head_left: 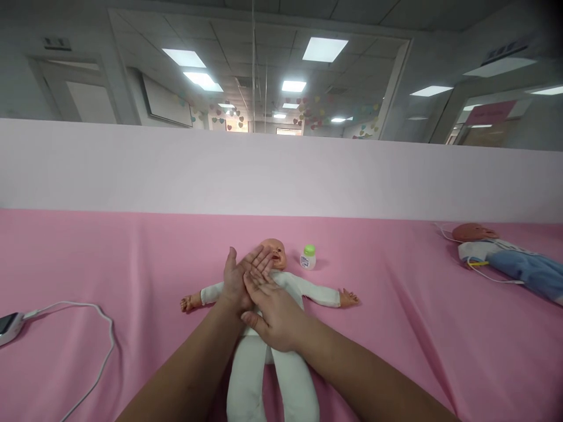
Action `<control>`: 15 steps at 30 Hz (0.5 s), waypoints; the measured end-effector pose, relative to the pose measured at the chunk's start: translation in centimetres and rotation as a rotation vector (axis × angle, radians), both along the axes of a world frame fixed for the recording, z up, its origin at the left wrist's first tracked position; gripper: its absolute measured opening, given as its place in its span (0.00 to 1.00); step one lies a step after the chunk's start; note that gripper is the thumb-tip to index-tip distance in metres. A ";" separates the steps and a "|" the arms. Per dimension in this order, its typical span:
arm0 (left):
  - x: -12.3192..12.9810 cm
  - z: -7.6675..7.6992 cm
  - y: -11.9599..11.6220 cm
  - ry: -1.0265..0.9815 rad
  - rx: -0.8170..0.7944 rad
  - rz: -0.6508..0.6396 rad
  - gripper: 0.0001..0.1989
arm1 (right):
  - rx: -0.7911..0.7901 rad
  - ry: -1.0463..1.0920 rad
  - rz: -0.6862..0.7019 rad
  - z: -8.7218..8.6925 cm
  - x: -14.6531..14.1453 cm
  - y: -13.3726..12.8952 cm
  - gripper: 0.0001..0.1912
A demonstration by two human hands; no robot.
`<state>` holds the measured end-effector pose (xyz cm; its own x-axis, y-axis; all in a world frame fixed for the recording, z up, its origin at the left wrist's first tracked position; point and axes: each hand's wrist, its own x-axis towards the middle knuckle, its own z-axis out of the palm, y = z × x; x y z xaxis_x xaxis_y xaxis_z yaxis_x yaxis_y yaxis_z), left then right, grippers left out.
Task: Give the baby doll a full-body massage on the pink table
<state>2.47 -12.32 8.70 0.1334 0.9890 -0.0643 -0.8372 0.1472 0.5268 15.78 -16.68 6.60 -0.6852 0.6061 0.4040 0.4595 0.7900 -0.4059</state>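
A baby doll (325, 293) with a white cloth body lies on its back, arms spread, on the pink sheet. Over its chest, my left hand (240, 278) is palm up with the fingers stretched out. Across that palm lie the flat, extended fingers of my right hand (279, 310), so the two hands touch. Together they cover much of the doll's chest and part of its face. Neither hand shows an object in it. Just right of the doll's head stands a small clear bottle (307, 259) with a green cap.
A second doll (519, 261) in blue and white clothing, with white cords on it, lies at the far right. At the left edge is a white device (11, 327) with a cable (108, 328). Behind the pink sheet (145, 258) runs a white ledge (281, 176) below glass.
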 end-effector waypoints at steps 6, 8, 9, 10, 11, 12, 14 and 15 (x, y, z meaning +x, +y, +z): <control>2.3 -0.4 -0.9 0.070 -0.056 -0.130 0.41 | 0.017 -0.060 -0.082 0.8 0.8 0.7 0.46; 2.5 -0.7 -0.8 0.100 -0.079 -0.124 0.42 | 0.018 -0.068 -0.120 0.8 0.9 0.8 0.44; 2.5 -0.8 -0.8 0.108 -0.084 -0.121 0.42 | 0.016 -0.068 -0.142 0.8 0.8 0.8 0.44; 2.4 -0.8 -0.7 0.109 -0.085 -0.121 0.42 | 0.012 -0.067 -0.165 0.7 0.8 0.7 0.45; 2.4 -0.8 -0.7 0.103 -0.082 -0.126 0.42 | 0.007 -0.067 -0.188 0.6 0.7 0.7 0.45; 2.3 -0.7 -0.7 0.093 -0.077 -0.138 0.42 | 0.002 -0.069 -0.208 0.5 0.7 0.7 0.46; 2.1 -0.5 -0.7 0.067 -0.060 -0.163 0.42 | -0.007 -0.074 -0.243 0.3 0.6 0.6 0.46; 1.8 -0.4 -0.6 0.057 -0.051 -0.169 0.42 | -0.013 -0.072 -0.256 0.2 0.6 0.6 0.46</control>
